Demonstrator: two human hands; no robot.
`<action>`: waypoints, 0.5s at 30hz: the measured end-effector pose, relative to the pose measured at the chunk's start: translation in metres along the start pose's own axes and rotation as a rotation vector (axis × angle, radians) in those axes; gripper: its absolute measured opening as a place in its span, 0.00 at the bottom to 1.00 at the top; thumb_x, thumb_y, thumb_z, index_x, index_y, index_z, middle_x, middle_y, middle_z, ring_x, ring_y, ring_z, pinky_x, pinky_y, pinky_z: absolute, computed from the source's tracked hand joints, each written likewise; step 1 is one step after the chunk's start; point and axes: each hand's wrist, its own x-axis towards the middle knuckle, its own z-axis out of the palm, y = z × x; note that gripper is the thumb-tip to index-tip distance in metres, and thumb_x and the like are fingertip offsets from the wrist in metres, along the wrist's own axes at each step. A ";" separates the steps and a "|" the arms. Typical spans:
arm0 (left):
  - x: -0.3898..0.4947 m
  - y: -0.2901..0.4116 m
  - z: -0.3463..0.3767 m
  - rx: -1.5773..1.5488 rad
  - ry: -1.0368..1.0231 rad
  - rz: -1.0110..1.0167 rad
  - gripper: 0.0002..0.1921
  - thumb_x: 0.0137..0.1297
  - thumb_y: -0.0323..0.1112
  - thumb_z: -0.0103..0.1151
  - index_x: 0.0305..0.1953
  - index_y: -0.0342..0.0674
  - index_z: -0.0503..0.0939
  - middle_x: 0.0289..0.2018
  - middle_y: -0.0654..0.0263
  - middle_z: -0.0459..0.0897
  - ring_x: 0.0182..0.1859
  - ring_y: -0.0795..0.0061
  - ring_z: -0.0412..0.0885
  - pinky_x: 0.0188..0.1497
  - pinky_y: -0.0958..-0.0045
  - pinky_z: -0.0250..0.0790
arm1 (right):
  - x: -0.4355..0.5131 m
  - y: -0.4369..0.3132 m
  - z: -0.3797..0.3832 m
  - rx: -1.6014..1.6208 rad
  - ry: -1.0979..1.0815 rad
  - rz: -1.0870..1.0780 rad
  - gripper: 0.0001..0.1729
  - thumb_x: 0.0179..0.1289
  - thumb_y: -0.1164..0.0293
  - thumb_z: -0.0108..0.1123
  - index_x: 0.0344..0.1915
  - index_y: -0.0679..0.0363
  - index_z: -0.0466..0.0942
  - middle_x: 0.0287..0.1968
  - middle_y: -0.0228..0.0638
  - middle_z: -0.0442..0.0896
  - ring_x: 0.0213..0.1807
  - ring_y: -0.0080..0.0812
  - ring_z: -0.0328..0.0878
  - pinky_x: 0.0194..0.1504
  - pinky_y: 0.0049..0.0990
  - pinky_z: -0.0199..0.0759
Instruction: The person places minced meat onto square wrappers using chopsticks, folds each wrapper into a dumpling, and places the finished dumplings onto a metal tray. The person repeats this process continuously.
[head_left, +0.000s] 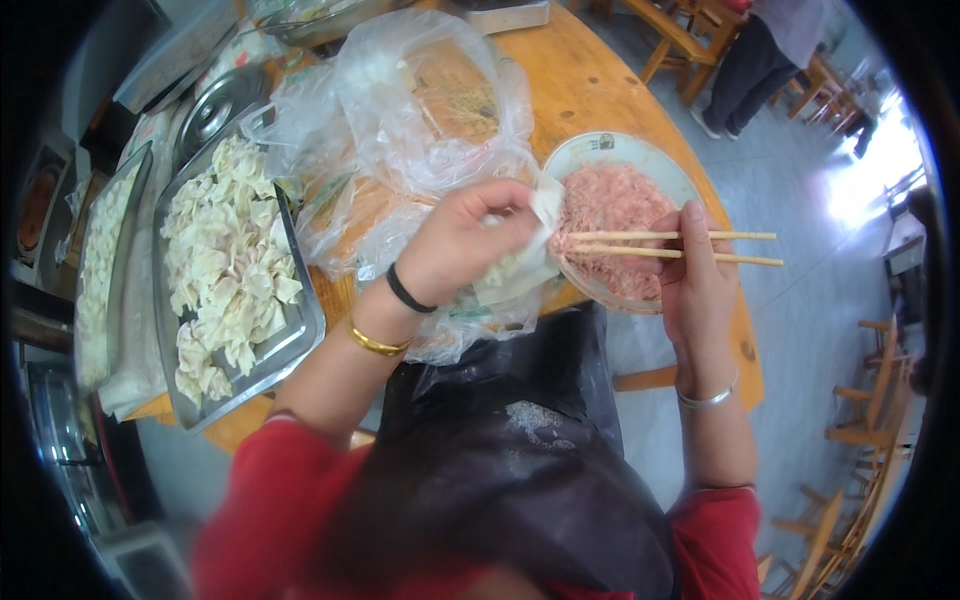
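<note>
My left hand (474, 236) pinches a thin pale dough wrapper (549, 201) beside the bowl. My right hand (697, 274) grips a pair of wooden chopsticks (739, 235), their tips at the wrapper's edge with a little pink minced meat on them. A white bowl (566, 154) full of minced meat (619, 199) sits under and behind the chopsticks. Below my left palm more pale wrappers (504, 279) rest on clear plastic; my fingers hide part of them.
Left of me, a metal tray (304, 330) holds a heap of folded dumplings (232, 247). Beyond it lie a second tray (139, 187) and a metal lid (217, 112). Clear plastic bags (360, 97) cover part of the wooden table (600, 82). A person (765, 67) stands near wooden benches (667, 30).
</note>
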 end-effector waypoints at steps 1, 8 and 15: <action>0.001 0.001 0.005 0.221 -0.023 0.055 0.10 0.64 0.30 0.58 0.45 0.36 0.79 0.39 0.70 0.81 0.41 0.78 0.78 0.48 0.76 0.68 | -0.001 0.000 0.000 -0.009 0.008 0.002 0.19 0.75 0.62 0.44 0.33 0.66 0.73 0.28 0.36 0.78 0.27 0.24 0.78 0.30 0.22 0.80; -0.003 0.016 0.018 0.412 -0.089 0.086 0.08 0.60 0.28 0.62 0.41 0.38 0.79 0.36 0.72 0.80 0.39 0.85 0.74 0.45 0.79 0.66 | 0.000 0.003 -0.003 -0.060 0.042 -0.029 0.19 0.74 0.62 0.45 0.32 0.66 0.73 0.27 0.37 0.77 0.26 0.25 0.77 0.29 0.23 0.78; -0.002 0.000 0.008 -0.026 0.016 -0.117 0.09 0.65 0.30 0.57 0.45 0.36 0.76 0.37 0.70 0.81 0.37 0.83 0.77 0.41 0.78 0.71 | 0.013 -0.006 -0.014 -0.104 -0.054 -0.032 0.18 0.74 0.64 0.47 0.30 0.65 0.74 0.26 0.35 0.77 0.24 0.24 0.74 0.27 0.21 0.69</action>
